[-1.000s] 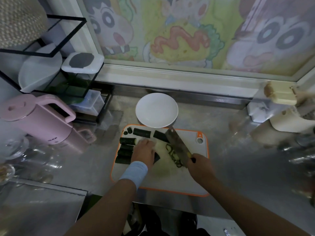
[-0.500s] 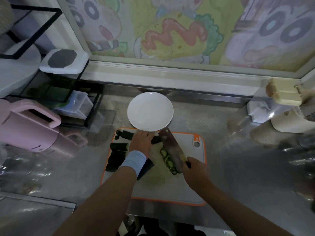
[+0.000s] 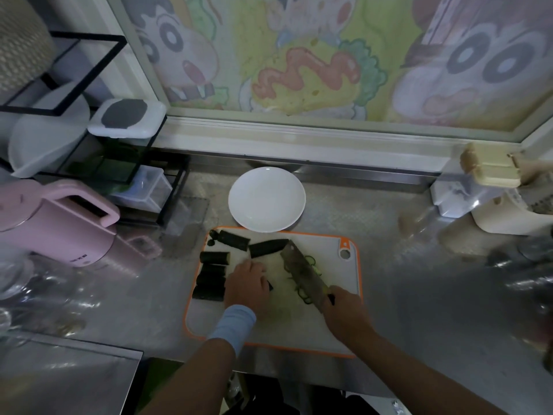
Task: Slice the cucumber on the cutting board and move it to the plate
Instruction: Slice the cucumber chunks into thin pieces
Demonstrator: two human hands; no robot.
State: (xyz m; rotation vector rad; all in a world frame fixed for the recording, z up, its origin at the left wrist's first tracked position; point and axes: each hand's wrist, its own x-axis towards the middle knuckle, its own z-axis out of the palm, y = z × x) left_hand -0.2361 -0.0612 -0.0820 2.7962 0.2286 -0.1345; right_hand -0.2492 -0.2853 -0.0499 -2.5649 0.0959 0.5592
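Note:
A white cutting board [image 3: 335,322] with an orange rim lies on the steel counter. Several dark green cucumber chunks [image 3: 211,280] lie along its left and far side. My left hand [image 3: 247,284] holds down a cucumber piece [image 3: 270,286], mostly hidden under the fingers. My right hand [image 3: 344,307] grips the handle of a cleaver [image 3: 302,272], whose blade slants across the board to the right of the left hand. Thin cucumber slices [image 3: 305,296] lie beside the blade. An empty white plate [image 3: 266,199] sits just beyond the board.
A pink kettle [image 3: 57,223] stands at the left, with a black wire rack [image 3: 98,145] holding containers behind it. Glassware [image 3: 18,274] sits at the near left. White and beige appliances [image 3: 496,199] crowd the right. The wall runs close behind the plate.
My left hand came back from the board's far side toward its middle, onto a cucumber piece. The cleaver stays slanted to its right. The camera view shifted.

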